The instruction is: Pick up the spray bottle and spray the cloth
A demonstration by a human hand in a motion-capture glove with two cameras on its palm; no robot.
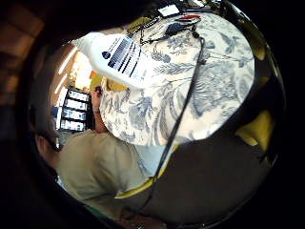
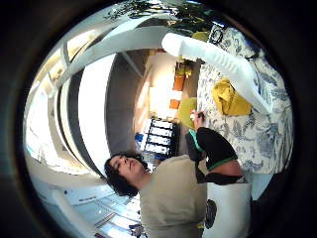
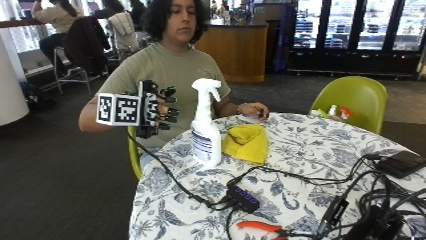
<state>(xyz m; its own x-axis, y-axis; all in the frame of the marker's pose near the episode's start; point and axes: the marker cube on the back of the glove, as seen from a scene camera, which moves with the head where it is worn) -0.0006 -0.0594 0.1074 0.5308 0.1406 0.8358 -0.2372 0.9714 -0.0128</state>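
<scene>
The gloved right hand [image 3: 158, 111] hovers beside the white spray bottle [image 3: 206, 125], fingers loosely spread, holding nothing. The bottle stands upright on the floral-clothed surface [image 3: 313, 165], touching a crumpled yellow cloth [image 3: 246, 142].

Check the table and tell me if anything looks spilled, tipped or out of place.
Nothing stands out. The spray bottle stands upright on the table, the yellow cloth lies crumpled beside it, and the gloved right hand hovers near the bottle without touching it.
</scene>
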